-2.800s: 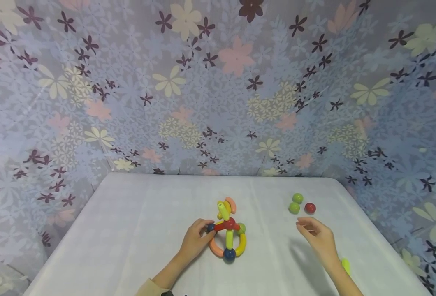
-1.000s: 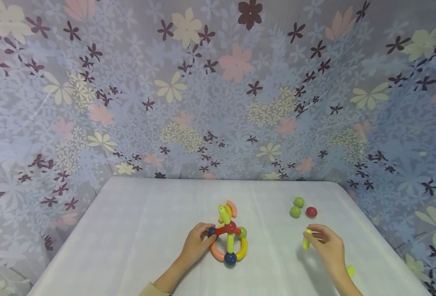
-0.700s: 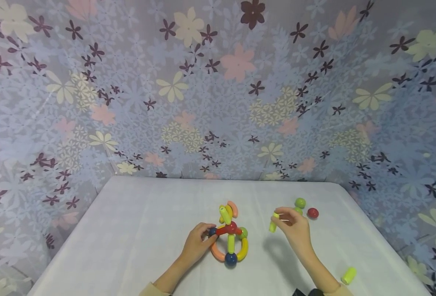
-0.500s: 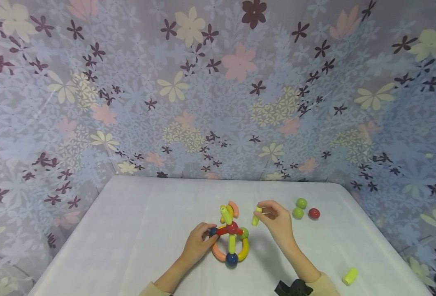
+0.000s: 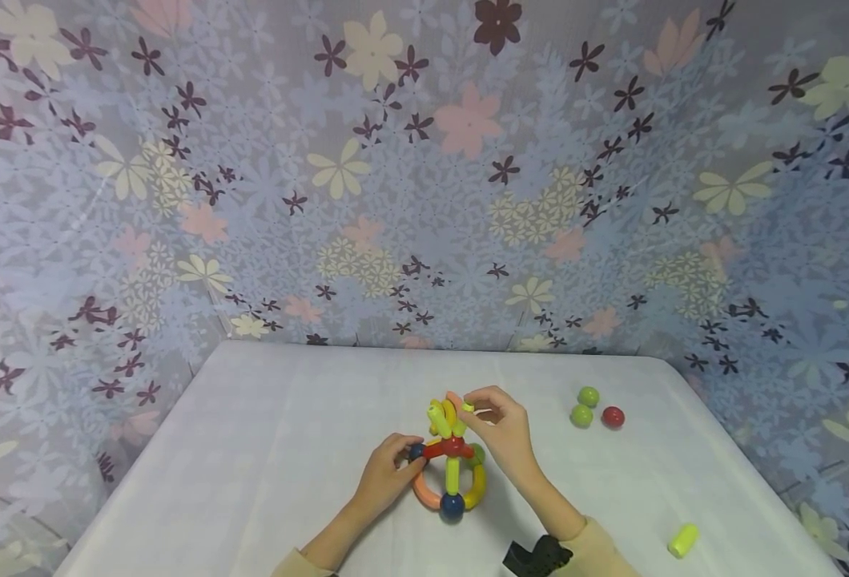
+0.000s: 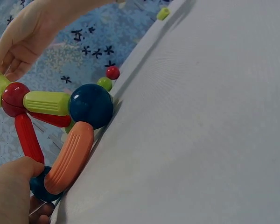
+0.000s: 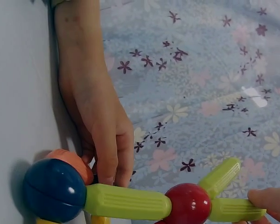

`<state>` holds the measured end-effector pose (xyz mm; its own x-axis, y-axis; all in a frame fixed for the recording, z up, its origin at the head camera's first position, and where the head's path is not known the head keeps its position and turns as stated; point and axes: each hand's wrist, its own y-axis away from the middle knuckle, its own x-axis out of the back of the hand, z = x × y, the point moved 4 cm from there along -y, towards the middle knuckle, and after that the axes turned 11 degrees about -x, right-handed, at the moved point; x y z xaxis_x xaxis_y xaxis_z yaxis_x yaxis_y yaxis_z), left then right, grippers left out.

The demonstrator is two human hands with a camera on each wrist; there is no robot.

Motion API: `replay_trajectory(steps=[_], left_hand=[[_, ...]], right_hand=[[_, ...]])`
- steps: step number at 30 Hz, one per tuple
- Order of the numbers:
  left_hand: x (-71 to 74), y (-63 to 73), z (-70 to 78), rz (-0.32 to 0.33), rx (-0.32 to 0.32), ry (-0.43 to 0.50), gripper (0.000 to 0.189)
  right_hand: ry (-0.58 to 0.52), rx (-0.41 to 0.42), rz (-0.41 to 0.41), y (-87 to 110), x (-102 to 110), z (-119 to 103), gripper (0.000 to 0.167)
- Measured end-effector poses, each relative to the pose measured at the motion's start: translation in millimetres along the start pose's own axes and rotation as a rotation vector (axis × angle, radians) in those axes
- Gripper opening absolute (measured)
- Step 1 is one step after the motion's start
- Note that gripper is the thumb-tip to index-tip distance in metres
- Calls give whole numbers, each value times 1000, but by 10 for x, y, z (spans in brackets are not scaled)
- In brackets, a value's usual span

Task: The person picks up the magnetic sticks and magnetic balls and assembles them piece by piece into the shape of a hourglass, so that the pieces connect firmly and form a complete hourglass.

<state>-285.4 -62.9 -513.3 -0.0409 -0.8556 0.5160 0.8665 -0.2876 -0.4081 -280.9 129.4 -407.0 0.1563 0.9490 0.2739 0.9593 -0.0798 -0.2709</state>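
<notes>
A magnetic stick-and-ball construction stands mid-table, with a red ball [image 7: 190, 204] on top and a ring of curved sticks below. My left hand [image 5: 387, 471] grips its left side, with thumb and fingers at the blue ball [image 6: 42, 186] and the end of a red stick [image 6: 29, 137]. My right hand [image 5: 502, 426] pinches a lime green stick [image 7: 233, 210] whose lower end meets the red ball. Beside it, another lime green stick [image 7: 222, 176] juts from the same ball. A third green stick [image 7: 128, 201] links that ball to the front blue ball [image 7: 54, 190].
Two green balls [image 5: 581, 415] and a loose red ball [image 5: 613, 417] lie at the table's back right. A spare lime green stick [image 5: 682, 540] lies at the front right. Curved salmon and yellow pieces [image 5: 450, 407] are right behind the construction. Floral cloth [image 5: 424, 200] hangs around the table.
My right hand, seen without a stick at first, has carried a lime green stick leftward from the right side and brought it onto the red ball. My left hand has stayed on the construction.
</notes>
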Motion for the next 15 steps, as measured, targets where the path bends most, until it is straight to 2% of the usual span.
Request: replay_trajectory(steps=[7, 10, 15], left_hand=[[-7, 2, -13, 4, 4, 5, 31], [-11, -2, -17, 4, 5, 6, 32], [-9, -5, -12, 5, 9, 6, 32]], right_hand=[[7, 2, -47, 34, -17, -115, 18], [29, -25, -54, 8, 2, -32, 20], [58, -106, 2, -92, 124, 188, 19]])
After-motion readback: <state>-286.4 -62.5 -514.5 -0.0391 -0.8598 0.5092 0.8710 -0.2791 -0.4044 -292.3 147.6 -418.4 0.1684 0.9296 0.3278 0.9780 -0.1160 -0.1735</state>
